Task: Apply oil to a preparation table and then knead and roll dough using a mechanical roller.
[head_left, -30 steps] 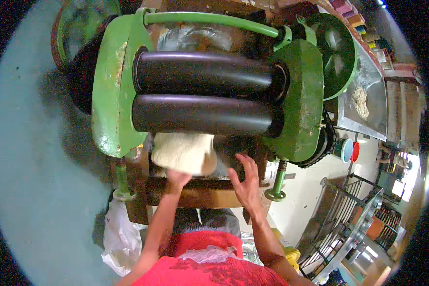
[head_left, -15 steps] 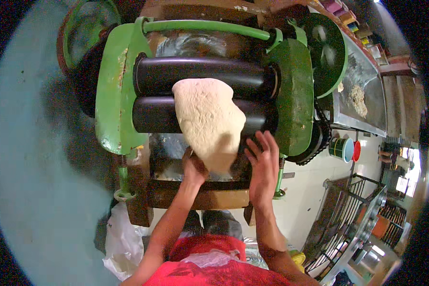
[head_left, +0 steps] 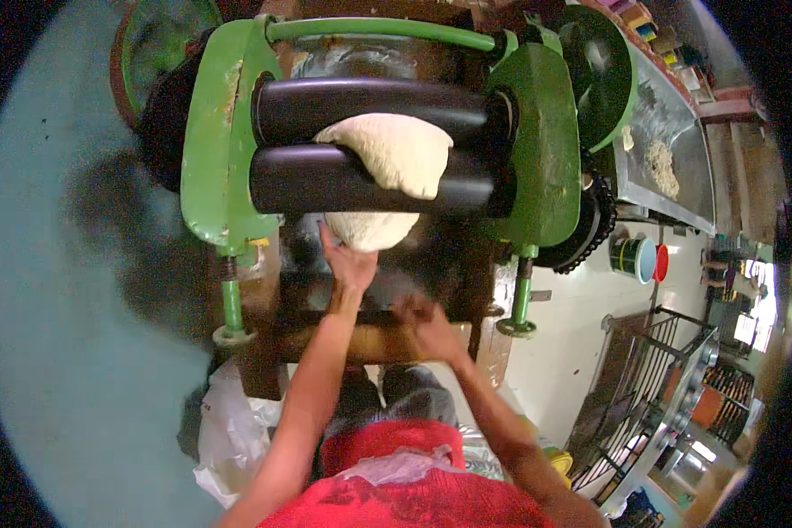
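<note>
A pale slab of dough (head_left: 400, 154) lies over the two dark rollers (head_left: 299, 180) of a green dough-rolling machine (head_left: 211, 158). Its upper part droops over the front roller. More dough (head_left: 374, 231) comes out beneath that roller, and my left hand (head_left: 350, 262) holds it from below, thumb at its left side and the other fingers mostly hidden. Closer to my body, my right hand (head_left: 427, 326) hovers apart from the dough above the machine's front edge. Motion smears its fingers, which look bent.
A green flywheel (head_left: 598, 79) and a toothed gear (head_left: 581, 229) flank the machine's right side. Beyond them, a metal table (head_left: 678, 167) bears dough scraps. Buckets (head_left: 634, 258) and a black metal rack (head_left: 634, 387) stand on the right. A white plastic bag (head_left: 233, 436) lies at lower left.
The dough has gone partly between the rollers, its near end now coming out underneath. My left hand has moved up under it; my right hand has drawn back toward my body and leftward.
</note>
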Demonstrator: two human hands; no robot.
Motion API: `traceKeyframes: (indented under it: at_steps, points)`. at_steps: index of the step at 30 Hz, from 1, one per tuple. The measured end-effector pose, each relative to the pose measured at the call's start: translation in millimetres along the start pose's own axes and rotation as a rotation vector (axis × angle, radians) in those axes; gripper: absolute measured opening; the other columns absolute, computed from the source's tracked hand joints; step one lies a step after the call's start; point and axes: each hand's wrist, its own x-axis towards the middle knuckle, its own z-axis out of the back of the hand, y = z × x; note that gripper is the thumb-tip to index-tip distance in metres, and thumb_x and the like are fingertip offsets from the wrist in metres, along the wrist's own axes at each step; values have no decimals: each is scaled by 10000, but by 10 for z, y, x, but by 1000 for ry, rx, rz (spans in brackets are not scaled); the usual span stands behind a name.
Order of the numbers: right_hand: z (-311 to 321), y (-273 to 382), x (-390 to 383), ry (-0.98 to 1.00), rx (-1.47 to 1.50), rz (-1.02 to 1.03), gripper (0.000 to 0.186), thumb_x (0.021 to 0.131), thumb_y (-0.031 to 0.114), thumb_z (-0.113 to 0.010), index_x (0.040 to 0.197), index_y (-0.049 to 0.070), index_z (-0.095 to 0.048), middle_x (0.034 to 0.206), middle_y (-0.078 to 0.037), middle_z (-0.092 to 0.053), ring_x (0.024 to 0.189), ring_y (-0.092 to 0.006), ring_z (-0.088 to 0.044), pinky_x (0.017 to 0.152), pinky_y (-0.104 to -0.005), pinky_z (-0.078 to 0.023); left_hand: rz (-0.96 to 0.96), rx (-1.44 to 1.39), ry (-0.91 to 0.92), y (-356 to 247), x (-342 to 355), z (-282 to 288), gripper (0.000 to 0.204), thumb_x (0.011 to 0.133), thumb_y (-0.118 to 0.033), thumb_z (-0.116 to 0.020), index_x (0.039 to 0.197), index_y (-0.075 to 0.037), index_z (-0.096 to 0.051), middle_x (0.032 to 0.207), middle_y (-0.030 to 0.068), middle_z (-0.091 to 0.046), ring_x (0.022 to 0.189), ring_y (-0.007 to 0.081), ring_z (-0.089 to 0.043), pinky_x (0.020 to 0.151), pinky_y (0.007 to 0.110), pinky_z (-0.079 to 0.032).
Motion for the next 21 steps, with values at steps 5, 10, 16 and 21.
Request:
traceKeyframes:
  at_steps: [5,10,16,21]
  points:
    - [-1,-814,1486,-168,641,-37,496,950,247,-598,1378,31,-473,1333,-118,-548,1201,-232,-523,1005,-395,-455,-41,235,-121,-3,-1071,176,526,1005,-406,-461,1428,-98,-406,1405,61,-514,1269,242,-512,1082,397,-411]
    - [87,-619,2066,-16,1062,-130,586,985,474,-437,1379,42,-472,1367,-134,-532,1218,-271,-532,1018,-422,-462,76,270,-436,-249,-2430,618,481,1000,-345,-506,1378,-52,-448,1344,72,-561,1219,222,-556,1021,374,-471]
    - [4,431,1192,74,1301,-286,683,977,599,-330,1352,49,-484,1315,-137,-563,1172,-294,-560,995,-453,-472,82,388,-503,-330,-2899,1158,578,990,-459,-473,1413,-70,-409,1403,87,-506,1283,238,-497,1044,424,-438]
    - [-288,92,-3,201,513,-170,651,944,556,-458,1344,45,-512,1377,-159,-527,1312,-331,-445,1153,-429,-282,41,158,-354,-605,-2896,1100,857,906,-728,-298,1481,-93,-296,1511,96,-351,1404,262,-314,1104,490,-309]
